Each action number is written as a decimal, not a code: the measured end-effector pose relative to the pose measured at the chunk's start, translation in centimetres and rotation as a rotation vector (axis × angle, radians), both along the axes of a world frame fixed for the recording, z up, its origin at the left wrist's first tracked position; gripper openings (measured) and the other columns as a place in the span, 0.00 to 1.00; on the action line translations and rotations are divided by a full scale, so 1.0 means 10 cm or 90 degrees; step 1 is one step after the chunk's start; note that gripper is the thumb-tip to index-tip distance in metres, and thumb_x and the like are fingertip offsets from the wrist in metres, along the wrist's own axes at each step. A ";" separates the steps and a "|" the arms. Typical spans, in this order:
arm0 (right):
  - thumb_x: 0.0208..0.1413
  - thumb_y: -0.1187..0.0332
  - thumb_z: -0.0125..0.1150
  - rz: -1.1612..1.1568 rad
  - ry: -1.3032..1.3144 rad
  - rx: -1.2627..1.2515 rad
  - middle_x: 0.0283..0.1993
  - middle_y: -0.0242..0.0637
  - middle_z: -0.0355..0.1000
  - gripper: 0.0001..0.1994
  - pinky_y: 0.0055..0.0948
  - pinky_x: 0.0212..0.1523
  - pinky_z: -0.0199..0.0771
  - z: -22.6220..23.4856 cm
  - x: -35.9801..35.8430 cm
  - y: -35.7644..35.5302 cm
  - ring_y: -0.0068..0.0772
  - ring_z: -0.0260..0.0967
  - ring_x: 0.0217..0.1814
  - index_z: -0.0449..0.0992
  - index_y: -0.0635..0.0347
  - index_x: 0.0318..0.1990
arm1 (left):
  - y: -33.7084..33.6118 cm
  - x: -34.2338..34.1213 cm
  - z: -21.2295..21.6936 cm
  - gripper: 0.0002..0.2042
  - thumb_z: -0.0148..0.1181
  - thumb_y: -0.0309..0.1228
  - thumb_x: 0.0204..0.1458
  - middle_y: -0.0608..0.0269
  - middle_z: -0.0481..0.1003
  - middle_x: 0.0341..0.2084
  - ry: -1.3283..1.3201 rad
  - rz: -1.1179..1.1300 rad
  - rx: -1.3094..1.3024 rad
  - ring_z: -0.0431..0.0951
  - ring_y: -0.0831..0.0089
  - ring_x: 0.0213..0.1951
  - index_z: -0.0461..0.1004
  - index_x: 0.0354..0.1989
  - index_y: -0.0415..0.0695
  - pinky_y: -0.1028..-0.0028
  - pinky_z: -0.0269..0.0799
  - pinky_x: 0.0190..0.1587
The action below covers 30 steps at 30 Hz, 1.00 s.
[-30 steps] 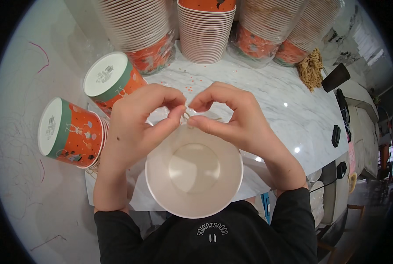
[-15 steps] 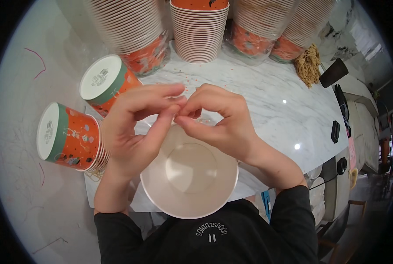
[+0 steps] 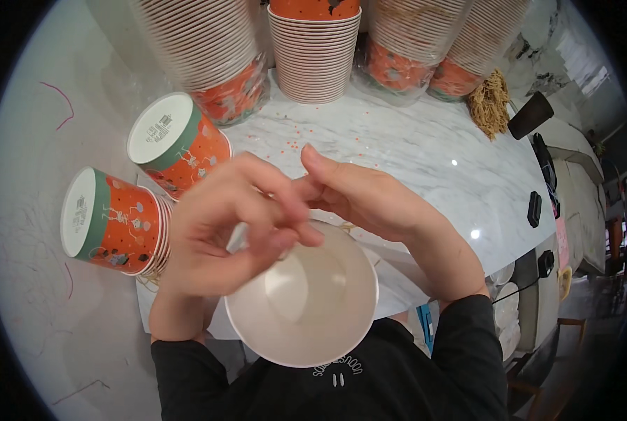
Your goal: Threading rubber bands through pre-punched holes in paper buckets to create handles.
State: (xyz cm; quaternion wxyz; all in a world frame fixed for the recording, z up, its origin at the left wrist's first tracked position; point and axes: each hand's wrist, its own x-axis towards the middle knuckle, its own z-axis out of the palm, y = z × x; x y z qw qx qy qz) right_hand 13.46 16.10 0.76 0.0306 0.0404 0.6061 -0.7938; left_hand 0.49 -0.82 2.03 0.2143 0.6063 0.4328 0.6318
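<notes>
A white-lined paper bucket (image 3: pixel 320 295) is right in front of me, its mouth tilted up so that I see into it. Over its far left rim is my left hand (image 3: pixel 233 224), blurred, its fingers curled toward the thumb; whatever they hold, if anything, I cannot make out. My right hand (image 3: pixel 373 196) lies along the far side of the bucket, fingers stretched out and thumb raised, its fingertips partly hidden behind the left hand. A short piece of tan cord (image 3: pixel 347 226) shows by the far rim, next to the right hand.
Two upturned orange-and-green buckets (image 3: pixel 177 140) (image 3: pixel 117 221) stand at the left, the nearer one stacked. Tall bucket stacks (image 3: pixel 313 59) line the back of the marble table (image 3: pixel 426 168). A tan cord bundle (image 3: pixel 491 105) and a dark cup (image 3: pixel 531 116) are at the far right.
My hands have come out of their shared pinch. The left moved down toward the bucket, the right straightened its fingers. The bucket shifted slightly toward me.
</notes>
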 end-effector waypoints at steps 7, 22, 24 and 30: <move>0.70 0.62 0.56 -0.071 0.067 -0.252 0.52 0.42 0.78 0.17 0.31 0.62 0.73 -0.09 -0.01 0.05 0.33 0.75 0.56 0.77 0.68 0.55 | -0.02 0.02 0.01 0.11 0.61 0.11 0.40 0.57 0.79 0.32 0.235 0.030 -0.044 0.81 0.69 0.34 0.70 0.22 0.44 0.74 0.74 0.39; 0.71 0.67 0.54 -0.220 0.261 -0.075 0.35 0.26 0.72 0.12 0.29 0.54 0.79 0.11 0.13 0.39 0.17 0.69 0.36 0.74 0.65 0.53 | 0.05 -0.39 -0.17 0.07 0.56 0.14 0.47 0.61 0.74 0.28 0.153 0.316 -0.307 0.79 0.76 0.32 0.67 0.32 0.35 0.77 0.77 0.39; 0.71 0.67 0.54 -0.255 0.297 -0.074 0.35 0.26 0.72 0.12 0.28 0.54 0.78 0.11 0.13 0.40 0.17 0.70 0.36 0.74 0.65 0.54 | 0.02 -0.46 -0.21 0.06 0.56 0.14 0.47 0.61 0.73 0.26 0.318 0.385 -0.367 0.78 0.76 0.29 0.67 0.32 0.34 0.75 0.74 0.35; 0.71 0.69 0.53 -0.334 0.333 -0.051 0.36 0.29 0.73 0.11 0.27 0.54 0.78 0.17 0.19 0.44 0.19 0.71 0.37 0.74 0.64 0.54 | 0.03 -0.59 -0.31 0.06 0.55 0.14 0.45 0.56 0.74 0.23 0.420 0.415 -0.399 0.76 0.68 0.26 0.69 0.32 0.34 0.70 0.72 0.34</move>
